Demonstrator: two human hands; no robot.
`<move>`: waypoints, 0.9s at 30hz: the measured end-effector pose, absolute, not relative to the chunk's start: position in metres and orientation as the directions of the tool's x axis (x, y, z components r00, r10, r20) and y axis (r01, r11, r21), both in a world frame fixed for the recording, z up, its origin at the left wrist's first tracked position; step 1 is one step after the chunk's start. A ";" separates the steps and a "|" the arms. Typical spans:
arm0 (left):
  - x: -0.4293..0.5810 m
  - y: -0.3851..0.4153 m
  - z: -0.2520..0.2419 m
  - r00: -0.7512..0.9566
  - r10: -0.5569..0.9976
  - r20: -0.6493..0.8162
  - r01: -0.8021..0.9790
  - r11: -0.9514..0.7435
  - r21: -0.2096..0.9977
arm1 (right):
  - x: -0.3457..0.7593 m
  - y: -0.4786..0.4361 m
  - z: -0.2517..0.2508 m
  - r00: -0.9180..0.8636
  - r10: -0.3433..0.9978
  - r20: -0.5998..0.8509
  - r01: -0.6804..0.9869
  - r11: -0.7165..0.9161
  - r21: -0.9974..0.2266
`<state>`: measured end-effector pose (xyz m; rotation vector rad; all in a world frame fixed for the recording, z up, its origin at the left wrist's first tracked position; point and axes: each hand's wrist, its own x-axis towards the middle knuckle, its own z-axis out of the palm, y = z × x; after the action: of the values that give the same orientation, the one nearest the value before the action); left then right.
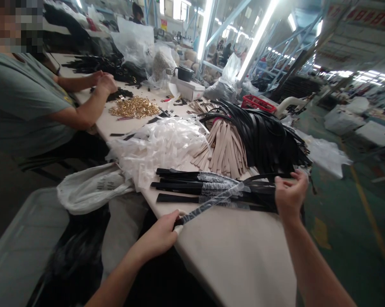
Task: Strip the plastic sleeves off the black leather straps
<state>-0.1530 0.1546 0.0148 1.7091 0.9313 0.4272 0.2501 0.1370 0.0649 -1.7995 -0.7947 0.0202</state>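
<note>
So far, from the head view, only a small share of the straps looks wrapped. The left hand (pixel 159 238) is closed around one end of a black strap (pixel 211 205) sleeved in clear plastic, at the near edge of the desk (pixel 234 260). The right hand (pixel 290 195) is curled, its fingers and thumb pinched on the far end, so the strap slants across just above the desk. Close beyond it lie several more wrapped straps (pixel 208 185), side by side, with bare black ends showing past the plastic. Behind those, a much bigger heap of black strips (pixel 259 136) and a fan of tan strips (pixel 222 151) show no wrapping, so most of the stock appears left to do. A loose pile of white plastic (pixel 157 147) sits just left of the tan strips, and a white sack (pixel 90 187) droops over the desk's edge. Farther along, a co-worker's hands (pixel 104 81) work over a black tangle (pixel 119 94), near a heap of gold buckles (pixel 133 106). A red basket (pixel 258 103) stands past the black strips, and a grey crate (pixel 20 243) sits low at the near left.
</note>
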 end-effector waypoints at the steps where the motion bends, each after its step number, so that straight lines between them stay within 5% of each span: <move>1: -0.154 0.155 0.016 0.629 0.762 -0.151 0.390 -0.141 0.910 | 0.215 0.128 0.056 0.628 0.620 0.470 0.667 -0.118 -0.736; 4: -0.154 0.154 0.016 0.615 0.779 -0.120 0.442 -0.215 0.871 | 0.104 0.108 0.034 -0.078 0.932 0.353 0.864 0.239 -0.442; 7: -0.156 0.153 0.015 0.579 0.813 -0.069 0.430 -0.232 0.872 | 0.026 0.105 0.022 -0.355 0.914 0.195 0.842 0.403 -0.359; 19: -0.203 0.159 0.017 0.457 0.889 -0.004 0.561 -0.286 0.777 | 0.047 0.136 0.038 -0.476 0.877 0.074 0.879 0.475 0.022; 27: -0.199 0.200 0.039 0.542 0.839 0.042 0.459 -0.338 0.822 | 0.142 0.137 0.033 -0.281 0.960 0.017 0.952 0.280 -0.124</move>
<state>-0.1986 0.1999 0.0394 1.9805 1.0501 0.6025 0.1416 0.1373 0.0325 -1.8283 -2.4419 0.1357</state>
